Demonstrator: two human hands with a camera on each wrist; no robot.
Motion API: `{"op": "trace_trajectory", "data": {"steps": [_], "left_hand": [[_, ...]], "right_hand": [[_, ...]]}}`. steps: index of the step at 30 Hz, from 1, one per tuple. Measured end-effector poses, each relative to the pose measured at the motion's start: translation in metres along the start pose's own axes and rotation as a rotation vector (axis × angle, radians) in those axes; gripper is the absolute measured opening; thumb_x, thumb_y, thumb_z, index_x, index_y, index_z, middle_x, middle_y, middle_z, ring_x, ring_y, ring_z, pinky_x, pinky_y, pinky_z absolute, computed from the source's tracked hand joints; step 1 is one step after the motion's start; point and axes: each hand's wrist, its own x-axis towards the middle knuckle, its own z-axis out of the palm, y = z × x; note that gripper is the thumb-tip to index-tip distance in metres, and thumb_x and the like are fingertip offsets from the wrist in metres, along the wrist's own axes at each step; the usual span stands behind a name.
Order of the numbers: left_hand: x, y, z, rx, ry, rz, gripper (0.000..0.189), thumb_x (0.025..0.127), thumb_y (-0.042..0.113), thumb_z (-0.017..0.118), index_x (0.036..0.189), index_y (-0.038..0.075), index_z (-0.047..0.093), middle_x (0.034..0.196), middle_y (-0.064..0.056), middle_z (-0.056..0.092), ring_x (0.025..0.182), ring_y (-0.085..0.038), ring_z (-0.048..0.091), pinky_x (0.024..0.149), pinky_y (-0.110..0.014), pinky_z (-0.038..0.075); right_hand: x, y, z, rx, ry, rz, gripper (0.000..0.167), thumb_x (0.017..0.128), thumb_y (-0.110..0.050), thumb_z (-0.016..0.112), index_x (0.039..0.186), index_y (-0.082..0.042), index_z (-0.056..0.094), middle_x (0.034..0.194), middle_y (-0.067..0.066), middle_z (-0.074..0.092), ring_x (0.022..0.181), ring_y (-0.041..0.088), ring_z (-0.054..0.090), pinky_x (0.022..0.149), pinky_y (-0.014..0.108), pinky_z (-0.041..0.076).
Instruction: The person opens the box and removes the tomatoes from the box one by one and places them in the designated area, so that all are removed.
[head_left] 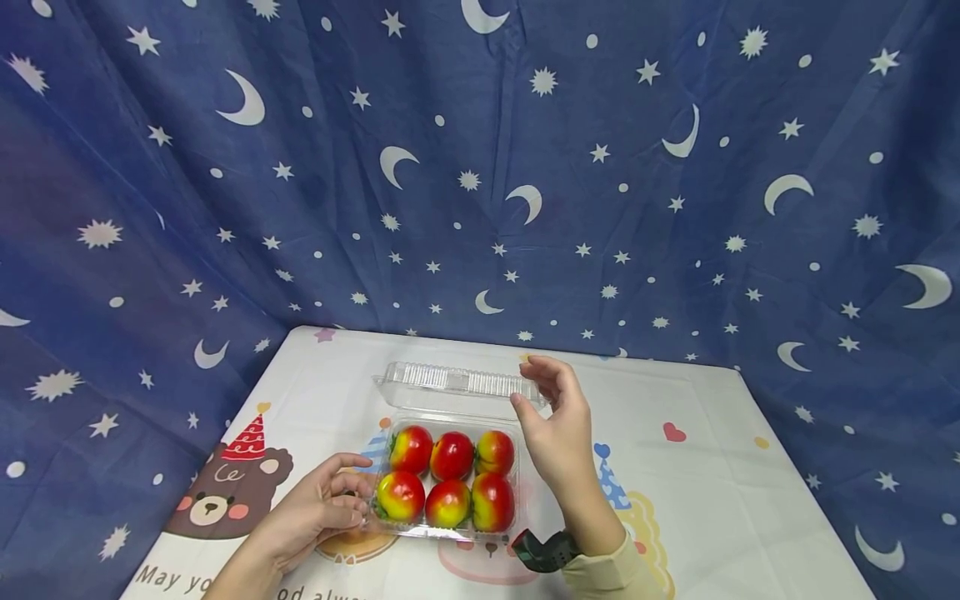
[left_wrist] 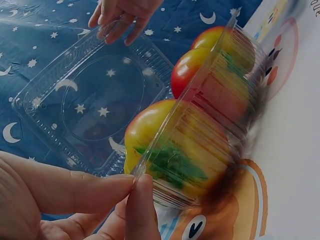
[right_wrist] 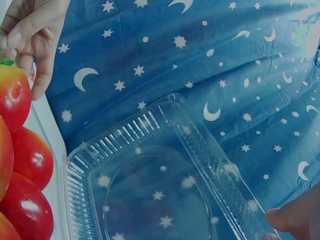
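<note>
A clear plastic clamshell box [head_left: 450, 533] stands on the table with its hinged lid [head_left: 442, 379] raised at the back. Several round red-and-yellow fruits [head_left: 452, 456] fill the base in two rows; green leaves show on one fruit [left_wrist: 180, 135]. My left hand [head_left: 322, 508] is at the base's left side, and thumb and finger pinch its rim in the left wrist view. At the lid's right end, my right hand [head_left: 558, 417] holds the lid's edge between thumb and fingers. Only its thumb and a fingertip show in the right wrist view.
A white tablecloth [head_left: 705, 483] printed with cartoon bears and hearts covers the table. Behind and beside it hangs a blue curtain [head_left: 480, 167] with white moons and stars. A dark band [head_left: 546, 552] is on the right wrist.
</note>
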Motion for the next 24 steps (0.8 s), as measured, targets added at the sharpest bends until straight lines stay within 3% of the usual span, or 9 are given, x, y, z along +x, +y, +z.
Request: {"op": "trace_trajectory", "data": {"steps": [3, 6, 15, 24], "left_hand": [[0.0, 0.0, 0.001, -0.005, -0.004, 0.002, 0.082, 0.085, -0.007, 0.072, 0.155, -0.002, 0.03, 0.111, -0.004, 0.065, 0.092, -0.016, 0.071, 0.082, -0.032, 0.066], [0.0, 0.0, 0.001, -0.009, -0.003, 0.001, 0.082, 0.085, -0.008, 0.072, 0.155, -0.002, 0.03, 0.11, -0.003, 0.066, 0.093, -0.017, 0.071, 0.082, -0.032, 0.066], [0.001, -0.001, -0.001, -0.011, -0.006, 0.0, 0.081, 0.085, -0.009, 0.072, 0.155, -0.002, 0.031, 0.11, -0.003, 0.065, 0.091, -0.015, 0.071, 0.08, -0.03, 0.066], [0.002, -0.001, -0.001, 0.006, 0.004, 0.0, 0.08, 0.085, -0.01, 0.071, 0.155, -0.003, 0.032, 0.11, -0.003, 0.065, 0.091, -0.015, 0.071, 0.079, -0.029, 0.066]], "right_hand": [[0.001, 0.001, 0.0, 0.009, 0.015, 0.017, 0.052, 0.092, 0.003, 0.079, 0.14, -0.008, 0.06, 0.129, 0.003, 0.072, 0.125, 0.019, 0.067, 0.117, 0.045, 0.052], [0.004, 0.003, 0.001, 0.022, 0.022, 0.021, 0.052, 0.093, 0.003, 0.078, 0.14, -0.01, 0.06, 0.129, 0.004, 0.072, 0.124, 0.02, 0.067, 0.115, 0.049, 0.053], [0.012, 0.007, 0.002, 0.07, 0.029, 0.024, 0.046, 0.095, 0.003, 0.075, 0.138, -0.007, 0.06, 0.126, 0.005, 0.074, 0.122, 0.016, 0.068, 0.112, 0.031, 0.054], [0.021, 0.019, 0.002, 0.109, 0.04, 0.032, 0.043, 0.096, 0.003, 0.074, 0.136, -0.007, 0.062, 0.126, 0.008, 0.076, 0.123, 0.019, 0.069, 0.11, 0.031, 0.055]]}}
